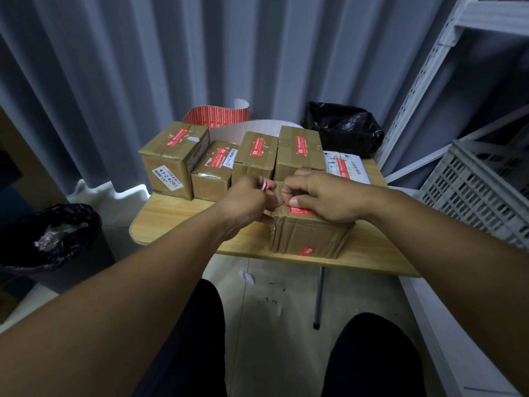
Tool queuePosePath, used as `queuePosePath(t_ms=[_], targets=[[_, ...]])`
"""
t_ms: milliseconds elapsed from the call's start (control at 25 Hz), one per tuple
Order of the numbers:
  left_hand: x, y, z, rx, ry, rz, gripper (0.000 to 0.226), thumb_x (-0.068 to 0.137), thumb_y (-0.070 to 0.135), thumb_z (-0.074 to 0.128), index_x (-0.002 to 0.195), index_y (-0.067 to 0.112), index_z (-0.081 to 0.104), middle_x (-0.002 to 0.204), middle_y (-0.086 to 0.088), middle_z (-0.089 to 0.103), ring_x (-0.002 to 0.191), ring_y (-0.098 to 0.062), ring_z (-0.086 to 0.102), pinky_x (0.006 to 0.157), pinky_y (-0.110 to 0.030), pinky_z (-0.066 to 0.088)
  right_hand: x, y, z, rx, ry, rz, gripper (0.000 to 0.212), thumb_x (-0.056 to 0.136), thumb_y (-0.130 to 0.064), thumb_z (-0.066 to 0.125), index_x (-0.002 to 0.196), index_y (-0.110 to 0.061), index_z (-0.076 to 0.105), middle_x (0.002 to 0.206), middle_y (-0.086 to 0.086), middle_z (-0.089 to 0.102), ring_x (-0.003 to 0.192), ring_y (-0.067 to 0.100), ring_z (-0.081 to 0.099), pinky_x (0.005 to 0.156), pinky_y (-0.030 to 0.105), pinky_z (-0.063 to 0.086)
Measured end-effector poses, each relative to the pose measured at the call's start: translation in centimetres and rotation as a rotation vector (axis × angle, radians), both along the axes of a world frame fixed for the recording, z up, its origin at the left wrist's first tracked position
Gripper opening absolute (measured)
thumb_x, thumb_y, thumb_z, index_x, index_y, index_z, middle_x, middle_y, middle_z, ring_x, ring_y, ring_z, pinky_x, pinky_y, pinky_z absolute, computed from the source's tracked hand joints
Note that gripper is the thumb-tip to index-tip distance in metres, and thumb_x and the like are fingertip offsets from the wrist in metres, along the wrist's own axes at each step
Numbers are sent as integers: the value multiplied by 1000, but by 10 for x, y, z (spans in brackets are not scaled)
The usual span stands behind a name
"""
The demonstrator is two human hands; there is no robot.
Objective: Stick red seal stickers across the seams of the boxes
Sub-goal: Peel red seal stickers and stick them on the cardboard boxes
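A brown cardboard box point(309, 236) stands at the front of the small wooden table point(177, 213). A red seal sticker point(300, 210) lies on its top near edge, and another red sticker point(307, 250) shows low on its front face. My right hand point(320, 196) rests on the box top with its thumb pressing the sticker's end. My left hand point(249, 199) pinches a small red-and-white sticker piece point(266, 187) at the box's left top corner. Several sealed boxes point(171, 161) stand in a row behind.
A curled sheet of red stickers point(217, 114) lies behind the boxes. A black bag point(343, 127) sits at the back right, a lined bin point(54, 236) on the floor left. Grey crate point(481, 184) and metal shelving point(429, 81) stand to the right. My knees are below the table.
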State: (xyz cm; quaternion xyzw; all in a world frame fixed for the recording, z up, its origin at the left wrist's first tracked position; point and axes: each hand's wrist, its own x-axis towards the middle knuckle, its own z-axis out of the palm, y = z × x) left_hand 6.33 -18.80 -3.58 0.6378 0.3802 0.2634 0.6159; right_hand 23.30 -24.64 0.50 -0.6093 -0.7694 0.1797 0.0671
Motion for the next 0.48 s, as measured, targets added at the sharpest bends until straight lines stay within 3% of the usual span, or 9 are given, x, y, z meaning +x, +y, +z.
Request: queuePosePath(t_ms=[320,480], targets=[[1,2,-1,39,24,-11,25,94,-5,62,111,10,53,87,-5,53,79,-19,63,74,-42,61,12,-4,-1,3,199,-58,10,100,-13,57,93,-20,60,86,-10,59,81,3,52,77,24,43],[3,4,-3,34,12,0,25,91,-5,65,104,13,53,85,-3,52,79,-19,62,81,-51,60,16,-6,-4,24,273,-88,12,100,-10,58,93,-19,61,80,-10,58,72,-1,49,70,16,42]])
